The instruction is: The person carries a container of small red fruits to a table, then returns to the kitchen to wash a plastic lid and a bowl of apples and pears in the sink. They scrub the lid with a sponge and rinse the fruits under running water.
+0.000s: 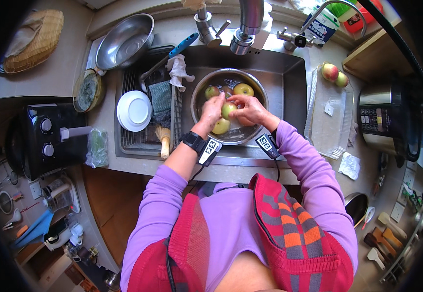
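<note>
A round metal bowl (197,90) of water stands in the sink, with several yellow-green apples in it. Both my hands reach down into the bowl around one apple (228,110). My left hand (212,113) lies against that apple's left side, its fingers partly hidden. From the right, my right hand (250,111) curls its fingers over the same apple. Another apple (243,90) floats near the far rim, and one more (220,126) rests below my left hand.
A dish rack (138,141) with a white bowl (134,111) fills the sink's left side. The tap (242,41) hangs above the far edge. To the right, a clear plastic tray (331,131) holds two reddish apples (330,72). A steel basin (125,41) leans at the back left.
</note>
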The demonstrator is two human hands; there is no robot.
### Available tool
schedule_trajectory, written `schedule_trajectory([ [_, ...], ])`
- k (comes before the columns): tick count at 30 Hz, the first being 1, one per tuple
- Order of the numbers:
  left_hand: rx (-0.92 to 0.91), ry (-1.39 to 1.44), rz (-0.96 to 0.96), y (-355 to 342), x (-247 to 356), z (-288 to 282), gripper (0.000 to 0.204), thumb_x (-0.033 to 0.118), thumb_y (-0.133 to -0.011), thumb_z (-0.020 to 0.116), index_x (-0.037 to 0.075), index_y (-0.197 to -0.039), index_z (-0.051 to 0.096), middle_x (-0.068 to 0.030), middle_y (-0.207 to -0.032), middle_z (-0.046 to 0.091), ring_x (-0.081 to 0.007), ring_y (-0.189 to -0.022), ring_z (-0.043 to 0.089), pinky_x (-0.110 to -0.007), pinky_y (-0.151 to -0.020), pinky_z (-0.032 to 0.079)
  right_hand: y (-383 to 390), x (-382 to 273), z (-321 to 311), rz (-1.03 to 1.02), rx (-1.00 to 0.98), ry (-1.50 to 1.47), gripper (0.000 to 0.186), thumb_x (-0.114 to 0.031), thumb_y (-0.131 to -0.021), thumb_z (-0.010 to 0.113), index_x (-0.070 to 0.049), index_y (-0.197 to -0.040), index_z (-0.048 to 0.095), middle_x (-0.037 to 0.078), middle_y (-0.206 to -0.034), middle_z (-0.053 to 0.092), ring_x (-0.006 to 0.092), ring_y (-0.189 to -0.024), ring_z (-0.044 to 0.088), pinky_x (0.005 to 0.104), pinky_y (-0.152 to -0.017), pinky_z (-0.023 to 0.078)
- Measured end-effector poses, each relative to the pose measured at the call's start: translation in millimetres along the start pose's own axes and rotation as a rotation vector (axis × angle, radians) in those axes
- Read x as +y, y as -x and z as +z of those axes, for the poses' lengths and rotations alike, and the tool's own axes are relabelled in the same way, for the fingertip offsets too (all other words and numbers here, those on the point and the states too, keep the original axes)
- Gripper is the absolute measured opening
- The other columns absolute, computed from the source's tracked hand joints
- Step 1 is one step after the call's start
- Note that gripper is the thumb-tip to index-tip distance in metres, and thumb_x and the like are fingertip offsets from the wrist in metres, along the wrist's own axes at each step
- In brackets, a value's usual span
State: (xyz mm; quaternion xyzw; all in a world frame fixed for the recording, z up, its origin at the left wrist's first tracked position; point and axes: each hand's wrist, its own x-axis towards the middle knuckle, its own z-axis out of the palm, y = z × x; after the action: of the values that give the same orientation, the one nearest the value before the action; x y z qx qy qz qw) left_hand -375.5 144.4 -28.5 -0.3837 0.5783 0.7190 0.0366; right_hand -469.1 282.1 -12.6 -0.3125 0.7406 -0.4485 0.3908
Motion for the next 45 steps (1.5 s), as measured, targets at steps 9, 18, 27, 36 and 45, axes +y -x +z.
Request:
schedule_trajectory([
  [9,-0.119,0.291,-0.308,33,31,24,0.048,0.051,-0.091,0.03,0.009,-0.082,0.05,-0.0044,-0.056,0.048,-0.0112,-0.038,0.042,-0.019,-0.031,0.028,5,-39,30,-0.084,0.467,-0.082,0.038,-0.033,-0.086,0.046,0.002,-0.089,0.062,0.02,-0.085,0.062,0.032,-0.08,0.06,0.0367,-0.072,0.045],
  [18,-0.417,0.49,-0.306,39,32,12,0.052,0.054,-0.087,0.028,0.008,-0.086,0.05,-0.01,-0.058,0.05,-0.0109,-0.033,0.037,-0.019,-0.029,0.027,7,-49,37,0.022,0.388,-0.789,0.033,-0.031,-0.085,0.05,-0.001,-0.085,0.064,0.012,-0.08,0.064,0.0225,-0.075,0.059,0.0314,-0.068,0.045],
  [27,-0.248,0.493,-0.249,52,34,21,0.046,0.048,-0.091,0.028,0.01,-0.101,0.052,-0.0103,-0.059,0.05,-0.0096,-0.03,0.035,-0.019,-0.028,0.026,0,-33,32,0.282,0.261,-1.108,0.033,-0.034,-0.085,0.054,-0.003,-0.092,0.061,0.01,-0.091,0.059,0.0184,-0.066,0.056,0.0279,-0.057,0.047],
  [36,-0.29,0.417,0.099,50,37,22,0.031,0.03,-0.089,0.053,0.007,-0.11,0.052,-0.0048,-0.092,0.057,-0.0103,-0.066,0.057,-0.02,-0.052,0.049,1,-43,20,0.148,0.301,-1.157,0.04,-0.039,-0.088,0.046,-0.002,-0.092,0.06,0.009,-0.082,0.06,0.0167,-0.069,0.058,0.0289,-0.058,0.049],
  [45,-0.506,0.335,0.013,49,49,-4,0.029,0.018,-0.088,0.054,0.002,-0.112,0.053,-0.008,-0.104,0.057,-0.0185,-0.092,0.059,-0.033,-0.075,0.054,7,-35,21,0.075,0.265,-1.096,0.028,-0.025,-0.087,0.051,0.001,-0.09,0.06,0.009,-0.083,0.06,0.015,-0.073,0.058,0.0261,-0.063,0.049],
])
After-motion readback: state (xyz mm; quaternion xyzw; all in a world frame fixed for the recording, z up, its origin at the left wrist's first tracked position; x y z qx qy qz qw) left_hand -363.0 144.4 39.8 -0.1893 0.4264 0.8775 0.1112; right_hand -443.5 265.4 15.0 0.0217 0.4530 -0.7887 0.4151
